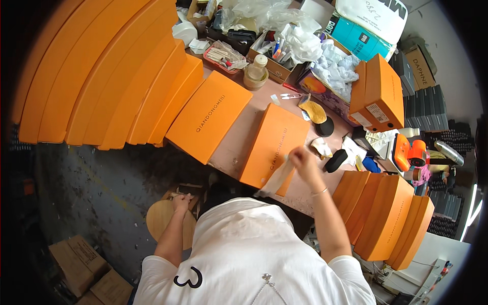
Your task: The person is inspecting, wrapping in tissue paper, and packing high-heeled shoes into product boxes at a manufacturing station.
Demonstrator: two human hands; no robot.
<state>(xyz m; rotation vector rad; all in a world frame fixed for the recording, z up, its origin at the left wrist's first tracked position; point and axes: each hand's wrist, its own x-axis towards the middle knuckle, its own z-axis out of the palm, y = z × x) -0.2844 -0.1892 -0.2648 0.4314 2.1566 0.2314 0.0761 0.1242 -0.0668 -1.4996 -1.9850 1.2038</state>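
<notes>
My right hand [303, 159] is closed on a pale cloth-like strip [278, 176], which hangs over the lid of an orange shoebox [274, 140] in front of me. Whether the strip is cloth or thin paper I cannot tell. Down at my left side, off the table, my left hand [181, 202] has its fingers curled beside a round wooden stool seat [158, 217]. What those fingers hold, if anything, is too small to make out. A second orange shoebox [209, 117] lies on the table to the left of the first.
Large orange boxes [112, 76] stand in a row at the left, and more orange boxes [384, 218] at the right. Farther back are a glue bottle [258, 71], a red tray [223, 57] and a yellow cloth [314, 110]. Another orange box [378, 94] sits tilted at the back right.
</notes>
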